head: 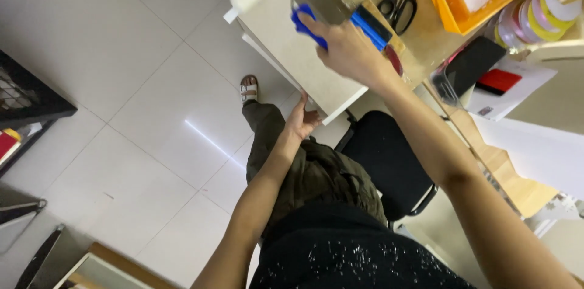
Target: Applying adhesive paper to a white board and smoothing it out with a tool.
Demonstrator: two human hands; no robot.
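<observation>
Right hand [348, 52] grips one blue plastic squeegee [316, 28], pressed on one flat beige rectangular board [298, 58]. Left hand [301, 122] holds the board's edge at 6 o'clock. One pair of black-handled scissors [398, 9] lies on the wooden bench [426, 39] at 2 o'clock.

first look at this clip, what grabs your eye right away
A pale flat board juts out over the tiled floor, top centre. The right hand presses a blue-handled tool onto it, while the left hand steadies its lower edge. At the upper right, an orange tray sits beside black scissors.
</observation>
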